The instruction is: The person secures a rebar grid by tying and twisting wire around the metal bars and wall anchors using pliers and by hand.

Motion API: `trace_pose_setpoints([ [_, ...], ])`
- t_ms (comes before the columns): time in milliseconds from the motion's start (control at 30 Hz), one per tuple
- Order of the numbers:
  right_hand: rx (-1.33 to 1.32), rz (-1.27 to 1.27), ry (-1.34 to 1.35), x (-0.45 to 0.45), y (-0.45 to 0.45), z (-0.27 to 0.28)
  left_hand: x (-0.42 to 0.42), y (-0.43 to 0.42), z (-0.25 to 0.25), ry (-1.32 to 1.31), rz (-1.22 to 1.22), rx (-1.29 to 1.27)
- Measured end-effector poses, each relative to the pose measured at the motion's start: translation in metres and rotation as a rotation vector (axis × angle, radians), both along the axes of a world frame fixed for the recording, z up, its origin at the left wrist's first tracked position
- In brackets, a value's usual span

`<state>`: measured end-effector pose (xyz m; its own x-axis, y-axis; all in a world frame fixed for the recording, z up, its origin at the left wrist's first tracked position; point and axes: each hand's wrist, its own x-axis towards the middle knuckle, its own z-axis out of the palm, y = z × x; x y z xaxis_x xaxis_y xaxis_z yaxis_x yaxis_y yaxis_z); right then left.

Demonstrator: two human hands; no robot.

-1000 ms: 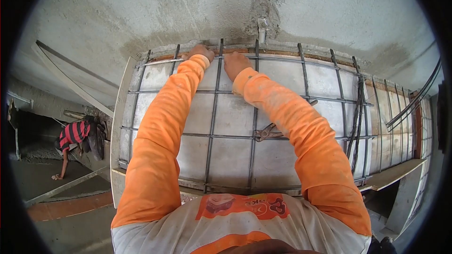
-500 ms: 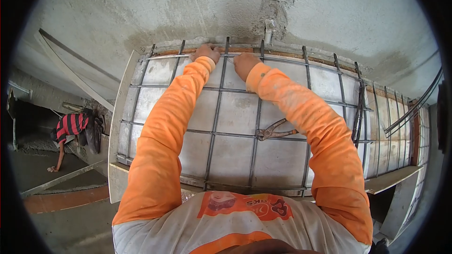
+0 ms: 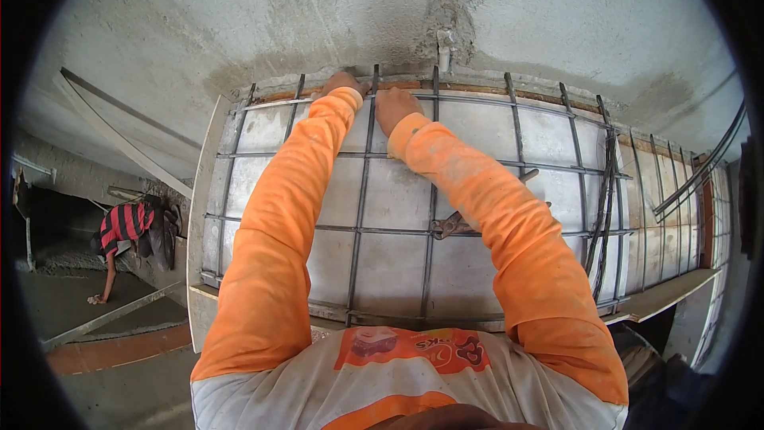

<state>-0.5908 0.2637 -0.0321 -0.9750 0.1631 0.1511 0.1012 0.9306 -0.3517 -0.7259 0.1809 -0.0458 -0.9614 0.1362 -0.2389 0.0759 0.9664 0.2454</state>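
My left hand (image 3: 342,83) is at the far edge of a steel rebar grid (image 3: 363,191), beside the crossing of an upright bar and the far crossbar. Its fingers are curled and partly hidden. Just right of that bar is my right hand (image 3: 394,107), closed with its fingertips turned away; anything small in it is hidden. The grid lies over pale panels (image 3: 390,263). A pair of rusty pincers (image 3: 450,225) rests on the grid, partly covered by my right forearm.
A bundle of dark tie wire (image 3: 606,191) hangs over the grid on the right. Beyond the grid rises a plastered wall (image 3: 263,16) with a pipe stub (image 3: 444,54). At lower left, a person in a striped shirt (image 3: 126,224) bends over wet concrete (image 3: 68,295).
My right hand has shifted left, closer to the upright bar and my left hand. My right forearm now covers more of the pincers. The view has shifted slightly.
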Motion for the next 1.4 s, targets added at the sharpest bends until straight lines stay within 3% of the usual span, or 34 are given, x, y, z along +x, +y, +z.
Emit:
trace_pose_setpoints([
  [200,-0.057,-0.039,0.035,0.003,0.005,-0.002,-0.003,0.009,-0.010,0.054,0.006,-0.072],
  [367,-0.135,-0.043,0.014,-0.001,0.038,-0.007,0.036,0.002,0.002,0.244,0.016,0.330],
  [433,-0.159,0.349,-0.263,-0.005,0.056,0.013,0.046,-0.005,0.003,0.230,-0.022,0.442],
  [467,-0.157,0.353,-0.264,-0.010,0.058,0.024,0.048,-0.008,0.005,0.219,-0.062,0.550],
  [533,-1.043,-0.040,-0.558,-0.020,0.058,0.043,0.043,-0.013,-0.011,0.210,-0.102,0.663],
  [567,-1.042,-0.034,-0.562,-0.025,0.055,0.044,0.040,-0.016,-0.020,0.198,-0.148,0.773],
  [667,-1.434,-0.035,-0.519,-0.049,0.042,0.037,0.037,-0.032,-0.026,0.149,-0.312,0.856],
  [800,-1.548,-0.035,-0.475,-0.074,0.021,0.034,0.031,-0.040,-0.028,0.057,-0.395,0.936],
  [933,-1.447,0.022,-0.522,-0.062,0.033,0.045,0.041,-0.033,-0.027,0.114,-0.304,1.013],
  [1000,-1.084,0.077,-0.405,-0.046,0.042,0.052,0.050,-0.031,-0.013,0.053,-0.268,1.066],
  [1033,-1.074,0.078,-0.412,-0.044,0.046,0.041,0.047,-0.030,-0.018,0.054,-0.260,1.074],
  [1100,-0.277,0.243,0.131,-0.043,0.049,0.006,0.039,-0.027,-0.025,0.039,-0.242,1.117],
  [1167,-0.305,0.224,0.095,-0.044,0.045,-0.013,0.041,-0.027,-0.021,0.015,-0.240,1.104],
  [1400,-0.387,0.112,0.007,-0.033,0.036,-0.002,0.016,-0.022,-0.034,-0.018,-0.208,1.040],
])
